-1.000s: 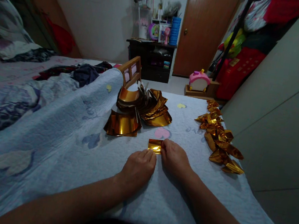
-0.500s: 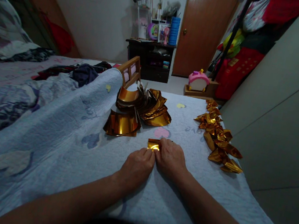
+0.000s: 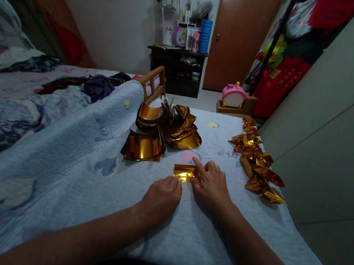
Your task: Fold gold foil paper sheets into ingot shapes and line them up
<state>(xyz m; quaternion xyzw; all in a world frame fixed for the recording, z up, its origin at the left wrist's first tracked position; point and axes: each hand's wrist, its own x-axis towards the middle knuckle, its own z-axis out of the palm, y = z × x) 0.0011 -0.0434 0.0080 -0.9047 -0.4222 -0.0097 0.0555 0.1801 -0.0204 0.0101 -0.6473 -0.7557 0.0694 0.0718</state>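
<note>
A small piece of shiny gold foil paper lies folded on the pale blue bedspread, between my two hands. My left hand is closed, its fingers and thumb pinching the foil's near left corner. At the foil's right end, my right hand has its thumb on the near edge and its index finger stretched out past the far edge. The other right fingers are bent, and part of the foil is hidden beneath them.
Fanned stacks of gold foil sheets lie beyond my hands to the left. Folded gold foil pieces form a row along the right edge. A wooden frame stands at the far edge; rumpled clothes lie at the left.
My right hand has slid rightward along the foil and its index finger has straightened, so more of the gold strip shows. My left hand stays at the near left corner.
</note>
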